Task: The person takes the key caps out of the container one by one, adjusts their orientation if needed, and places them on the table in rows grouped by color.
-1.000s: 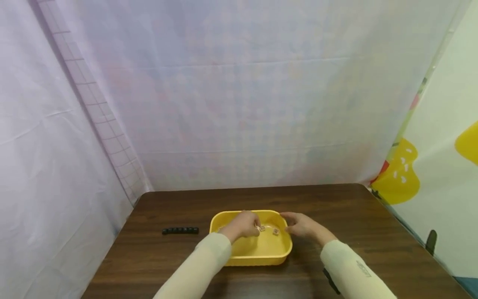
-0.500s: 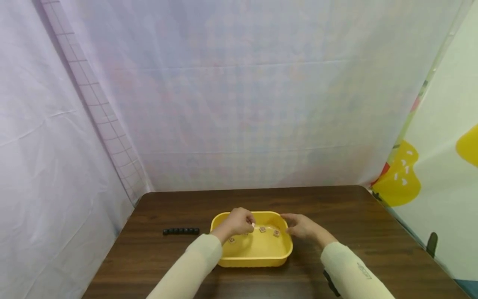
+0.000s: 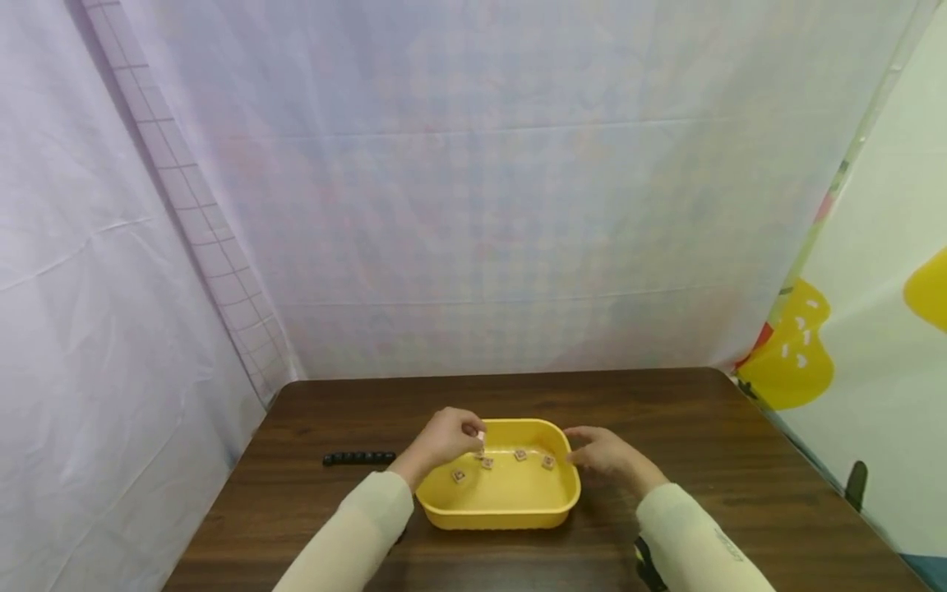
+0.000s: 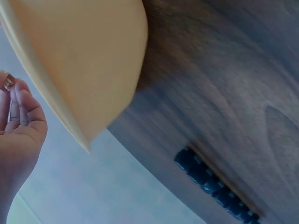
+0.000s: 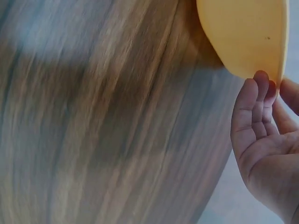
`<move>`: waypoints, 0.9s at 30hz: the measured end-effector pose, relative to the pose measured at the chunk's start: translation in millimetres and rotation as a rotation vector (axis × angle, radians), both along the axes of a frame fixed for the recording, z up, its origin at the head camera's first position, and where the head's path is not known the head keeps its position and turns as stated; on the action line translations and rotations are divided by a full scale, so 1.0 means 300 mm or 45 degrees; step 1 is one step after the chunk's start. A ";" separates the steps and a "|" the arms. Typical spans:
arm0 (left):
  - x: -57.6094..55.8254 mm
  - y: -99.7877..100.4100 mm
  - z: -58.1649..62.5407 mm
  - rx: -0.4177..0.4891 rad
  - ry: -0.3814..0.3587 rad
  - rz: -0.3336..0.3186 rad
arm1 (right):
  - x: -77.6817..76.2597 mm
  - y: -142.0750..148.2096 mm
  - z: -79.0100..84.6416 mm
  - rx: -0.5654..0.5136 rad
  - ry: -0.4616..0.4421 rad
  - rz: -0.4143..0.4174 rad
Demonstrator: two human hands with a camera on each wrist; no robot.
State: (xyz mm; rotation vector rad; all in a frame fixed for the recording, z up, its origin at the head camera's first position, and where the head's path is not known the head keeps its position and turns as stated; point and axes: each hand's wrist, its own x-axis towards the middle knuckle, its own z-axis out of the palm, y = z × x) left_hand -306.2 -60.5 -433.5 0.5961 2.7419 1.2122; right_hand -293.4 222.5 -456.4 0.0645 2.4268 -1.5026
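Yellow plastic, by its look, forms the basin on the wood-grained counter; as seen from the room, the right grip is closed on its rim, the wall between its digits. The left grip pinches a small block at the fingertips, over the basin's opposite end. At least four loose blocks lie on the basin floor, below the left grip and between both. A dark ridged bar lies outward of the left grip. Probable handling: blocks light, stiff and hardly fragile, yet small enough to slip, so best taken across opposite side faces; basin light, slightly springy and apt to slide, best steadied at the rim.
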 end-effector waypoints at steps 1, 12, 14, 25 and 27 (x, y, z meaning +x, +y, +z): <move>0.000 -0.010 0.000 0.025 -0.018 0.017 | -0.001 0.000 -0.005 -0.033 -0.010 -0.022; 0.007 -0.131 0.014 0.196 -0.060 0.201 | 0.006 0.001 -0.015 -0.235 -0.081 -0.062; 0.008 -0.153 0.013 0.213 -0.054 0.223 | 0.007 0.001 -0.016 -0.264 -0.086 -0.061; 0.025 -0.290 -0.040 0.233 -0.064 0.348 | 0.010 0.002 -0.014 -0.303 -0.098 -0.051; 0.031 -0.319 -0.056 0.242 -0.057 0.373 | 0.009 0.002 -0.012 -0.295 -0.099 -0.050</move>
